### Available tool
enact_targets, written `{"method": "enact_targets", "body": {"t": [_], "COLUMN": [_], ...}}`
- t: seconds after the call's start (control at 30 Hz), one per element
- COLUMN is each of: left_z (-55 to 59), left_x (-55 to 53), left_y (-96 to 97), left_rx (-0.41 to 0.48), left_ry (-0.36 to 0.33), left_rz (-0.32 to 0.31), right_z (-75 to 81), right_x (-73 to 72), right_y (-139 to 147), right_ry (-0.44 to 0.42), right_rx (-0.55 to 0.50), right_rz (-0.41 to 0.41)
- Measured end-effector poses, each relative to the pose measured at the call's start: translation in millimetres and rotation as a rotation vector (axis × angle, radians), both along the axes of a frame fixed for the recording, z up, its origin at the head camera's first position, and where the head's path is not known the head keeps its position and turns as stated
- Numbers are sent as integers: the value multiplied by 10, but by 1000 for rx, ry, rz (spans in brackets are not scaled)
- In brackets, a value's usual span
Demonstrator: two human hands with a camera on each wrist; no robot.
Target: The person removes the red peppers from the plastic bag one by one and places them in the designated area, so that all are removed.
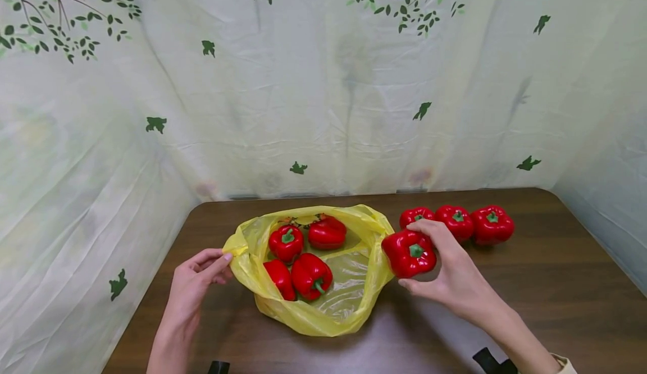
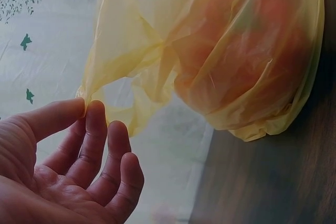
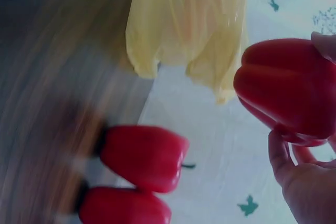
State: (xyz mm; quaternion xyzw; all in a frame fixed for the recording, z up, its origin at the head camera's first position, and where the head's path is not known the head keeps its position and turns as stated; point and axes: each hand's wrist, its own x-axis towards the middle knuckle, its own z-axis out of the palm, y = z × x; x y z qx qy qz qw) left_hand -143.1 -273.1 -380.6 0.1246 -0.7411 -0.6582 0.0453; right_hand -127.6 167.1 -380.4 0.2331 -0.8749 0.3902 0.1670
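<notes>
A yellow plastic bag [image 1: 349, 315] stands wide-mouthed on the table, with several red bell peppers [image 1: 310, 276] inside it. At the bag's left edge my left hand [image 1: 197, 278] pinches the thin plastic between thumb and forefinger; the left wrist view shows its other fingers [image 2: 118, 140] loosely bent. My right hand [image 1: 455, 276] grips a red bell pepper [image 1: 406, 253] between thumb and fingers, just beside the bag's right rim. In the right wrist view the held bell pepper [image 3: 289, 87] is raised above the table, its far side hidden from that camera.
Three more bell peppers [image 1: 491, 225] sit in a row at the back right of the brown wooden table [image 1: 546, 284], the leftmost partly behind my right hand. A pale curtain [image 1: 323, 93] with leaf prints hangs behind the table and along both sides.
</notes>
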Motion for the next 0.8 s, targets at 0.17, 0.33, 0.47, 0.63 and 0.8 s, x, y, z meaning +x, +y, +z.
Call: {"method": "enact_targets", "body": {"t": [0.17,0.33,0.47,0.63,0.8], "left_z": [7,15,18,16,17], "left_x": [2,6,9,9,11], "left_y": [-12,-16,-17,-21,-22], "left_rx": [-9,-17,-18,-3,-7], "left_ry": [-9,-15,-11,4,2], "left_rz": [4,7,5,3,3], "right_z": [39,81,106,123,131], "right_x": [18,32,57,82,91], "right_y": [162,312,439,624,803], "right_ry": [-1,-2,-45,-71,-33], "right_rx": [25,65,64,102,133], "right_rz": [-33,-63,-95,-116,-83]}}
